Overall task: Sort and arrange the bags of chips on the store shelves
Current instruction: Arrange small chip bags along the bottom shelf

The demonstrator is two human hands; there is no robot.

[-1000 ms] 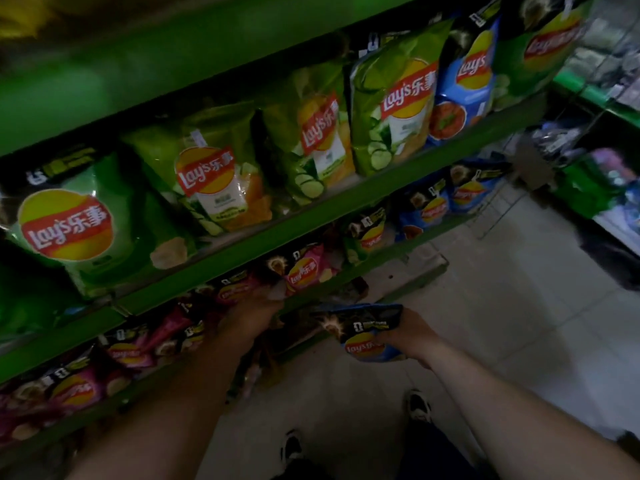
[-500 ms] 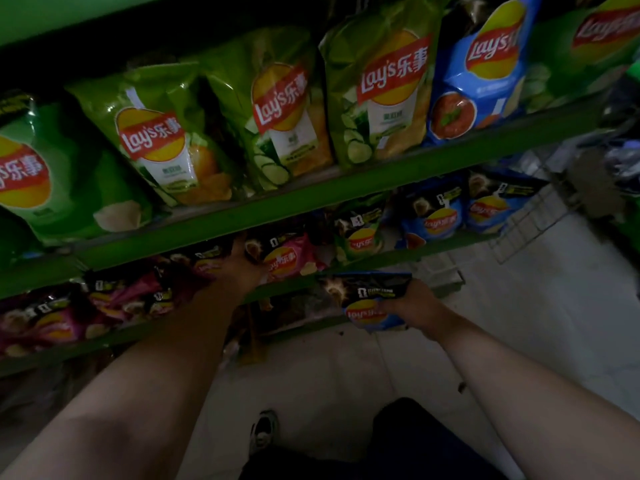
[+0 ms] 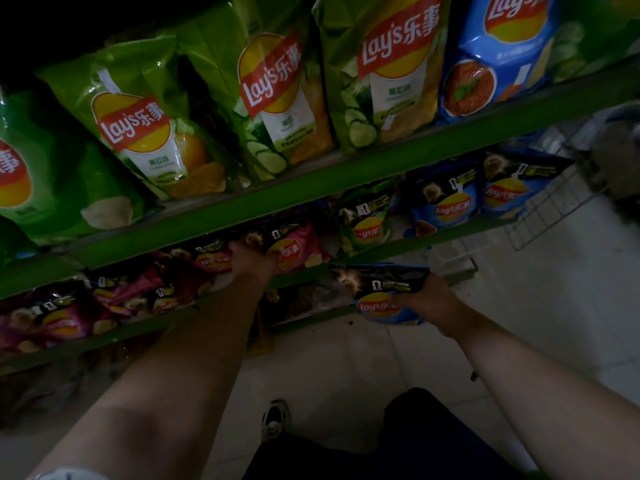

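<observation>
My right hand grips a small blue bag of chips in the air, just in front of the lower green shelf. My left hand reaches onto that shelf and grips a small pink bag by its left edge. Left of it lie several more small pink bags. To the right on the same shelf stand a small green bag and small blue bags. Large green bags and a large blue bag fill the upper shelf.
A white wire rack stands at the right end of the lower shelf. Pale floor tiles spread out on the right. My dark trouser leg and shoe show at the bottom.
The view has moved closer to the shelves. My left hand has gone further in, onto the pink bag. My right hand still holds the blue bag at about the same place.
</observation>
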